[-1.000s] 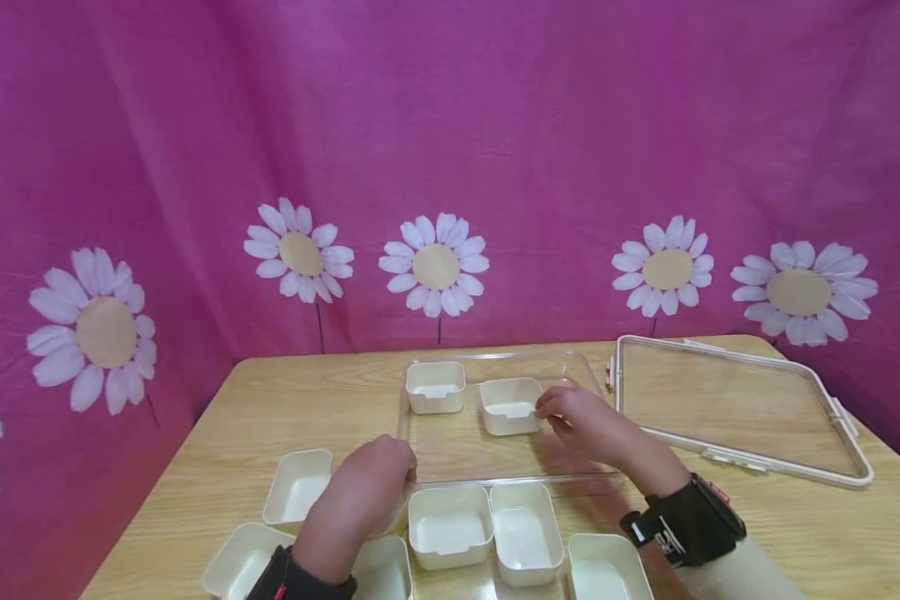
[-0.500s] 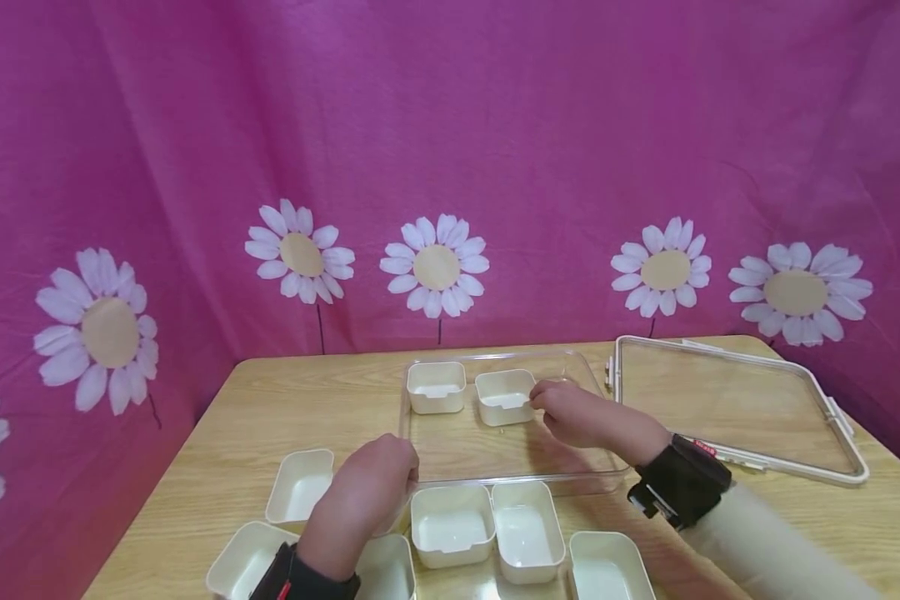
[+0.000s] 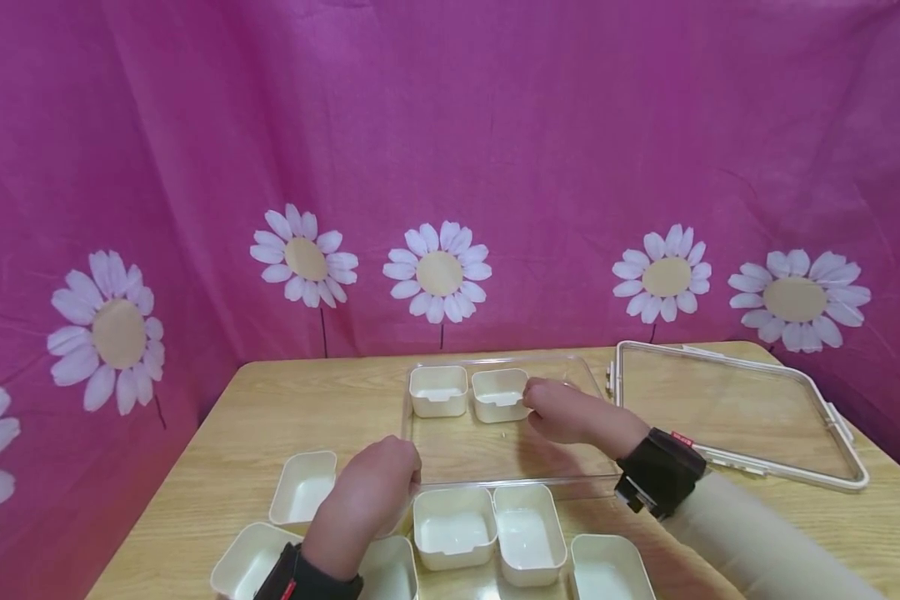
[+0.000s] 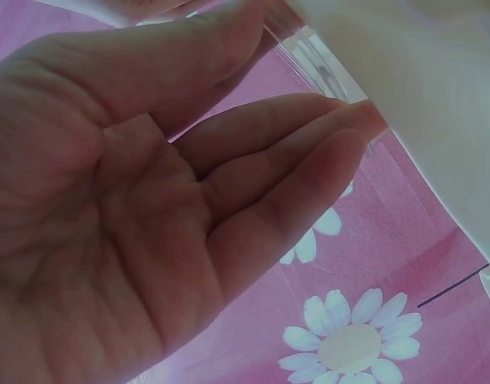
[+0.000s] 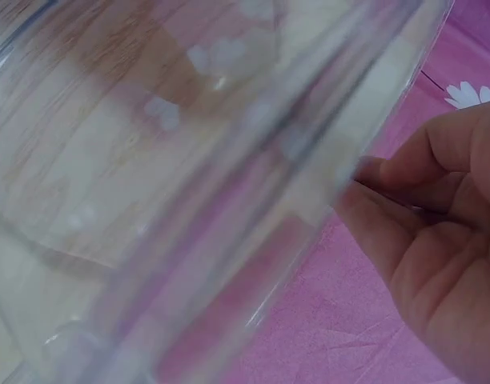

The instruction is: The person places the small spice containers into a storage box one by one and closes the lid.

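A shallow clear plastic box (image 3: 521, 481) lies on the table with two off-white open containers inside. My right hand (image 3: 566, 411) pinches the right side of one container (image 3: 498, 398), which stands beside the other container (image 3: 438, 392) near the box's back wall. Through the blurred clear wall in the right wrist view, my right hand (image 5: 445, 232) has thumb and fingertips together. At the box's front left corner, my left hand (image 3: 378, 483) grips the rim. Its other fingers (image 4: 285, 188) extend loosely in the left wrist view, by an off-white surface (image 4: 437, 96).
Several more off-white containers stand at the front, among them one at left (image 3: 303, 490), a middle pair including this container (image 3: 528, 533), and one at right (image 3: 611, 567). A clear lid (image 3: 742, 458) with white edging lies at right. Behind hangs a pink flowered curtain (image 3: 547, 167).
My right hand has slid its container left and slightly back, closer to the other one in the box. My left hand has stayed at the box corner.
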`<state>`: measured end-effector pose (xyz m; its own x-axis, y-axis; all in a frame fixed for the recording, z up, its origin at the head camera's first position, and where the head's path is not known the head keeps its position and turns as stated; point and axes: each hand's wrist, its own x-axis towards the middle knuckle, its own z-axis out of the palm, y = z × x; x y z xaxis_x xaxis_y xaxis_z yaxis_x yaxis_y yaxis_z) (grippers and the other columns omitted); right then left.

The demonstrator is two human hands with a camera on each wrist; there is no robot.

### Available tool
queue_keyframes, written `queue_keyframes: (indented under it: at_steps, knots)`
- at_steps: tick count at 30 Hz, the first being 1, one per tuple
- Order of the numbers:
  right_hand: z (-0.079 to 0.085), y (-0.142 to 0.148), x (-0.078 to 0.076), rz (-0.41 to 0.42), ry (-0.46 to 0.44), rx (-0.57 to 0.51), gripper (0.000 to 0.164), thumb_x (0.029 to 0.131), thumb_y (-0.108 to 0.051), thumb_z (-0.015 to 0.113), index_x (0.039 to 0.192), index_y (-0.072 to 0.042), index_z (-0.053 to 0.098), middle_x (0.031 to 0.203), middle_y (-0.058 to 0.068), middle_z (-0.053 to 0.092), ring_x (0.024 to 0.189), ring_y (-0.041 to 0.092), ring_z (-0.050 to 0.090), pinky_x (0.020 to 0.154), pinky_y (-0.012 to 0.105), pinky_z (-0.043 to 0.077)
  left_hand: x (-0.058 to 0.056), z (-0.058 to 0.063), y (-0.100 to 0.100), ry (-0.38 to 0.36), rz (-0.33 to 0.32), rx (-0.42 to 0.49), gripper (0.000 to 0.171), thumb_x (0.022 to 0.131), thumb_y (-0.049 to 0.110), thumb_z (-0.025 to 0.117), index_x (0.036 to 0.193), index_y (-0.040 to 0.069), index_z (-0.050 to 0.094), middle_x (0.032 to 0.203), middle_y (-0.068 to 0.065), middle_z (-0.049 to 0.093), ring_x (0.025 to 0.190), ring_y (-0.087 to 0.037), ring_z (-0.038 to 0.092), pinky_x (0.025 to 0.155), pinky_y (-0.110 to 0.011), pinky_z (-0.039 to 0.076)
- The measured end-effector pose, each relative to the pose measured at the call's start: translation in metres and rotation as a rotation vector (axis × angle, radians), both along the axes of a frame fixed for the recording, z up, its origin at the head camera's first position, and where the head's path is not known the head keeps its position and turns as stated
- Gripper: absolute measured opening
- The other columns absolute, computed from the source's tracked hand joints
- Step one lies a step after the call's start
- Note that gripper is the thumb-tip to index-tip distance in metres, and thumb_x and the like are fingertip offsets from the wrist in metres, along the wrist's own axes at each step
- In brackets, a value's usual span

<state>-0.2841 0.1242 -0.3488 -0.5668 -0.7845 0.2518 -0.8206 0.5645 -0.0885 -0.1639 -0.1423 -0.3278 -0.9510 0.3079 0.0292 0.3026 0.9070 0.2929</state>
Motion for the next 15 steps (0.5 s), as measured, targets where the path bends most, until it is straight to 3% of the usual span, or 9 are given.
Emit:
queue_keyframes:
  at_steps: [4, 8, 15]
  knots:
    - [-0.002, -0.004, -0.002, -0.024, -0.006, 0.001, 0.013, 0.073, 0.009, 0.061, 0.067, -0.003, 0.062, 0.079, 0.009, 0.060, 0.072, 0.023, 0.060, 0.066, 0.034, 0.052, 0.000, -0.001, -0.001, 0.011, -0.010, -0.006, 0.020, 0.080, -0.006, 0.069, 0.068, 0.010, 0.068, 0.067, 0.001, 0.058, 0.060, -0.013, 0.050, 0.059, -0.032, 0.049]
    - [-0.005, -0.006, -0.001, -0.060, -0.017, 0.008, 0.011, 0.074, 0.009, 0.062, 0.078, 0.002, 0.069, 0.089, 0.014, 0.064, 0.083, 0.030, 0.067, 0.073, 0.036, 0.056, 0.001, -0.001, -0.001, 0.001, -0.020, -0.002, 0.019, 0.080, -0.006, 0.070, 0.068, 0.009, 0.069, 0.066, 0.001, 0.059, 0.060, -0.012, 0.051, 0.058, -0.032, 0.050]
    - [-0.011, -0.006, -0.002, -0.018, -0.013, -0.035, 0.016, 0.073, 0.011, 0.062, 0.088, 0.007, 0.067, 0.102, 0.027, 0.063, 0.089, 0.036, 0.067, 0.080, 0.042, 0.057, 0.000, -0.001, -0.001, -0.009, -0.014, -0.012, 0.016, 0.082, -0.004, 0.072, 0.072, 0.008, 0.072, 0.070, 0.000, 0.062, 0.065, -0.014, 0.058, 0.064, -0.034, 0.054]
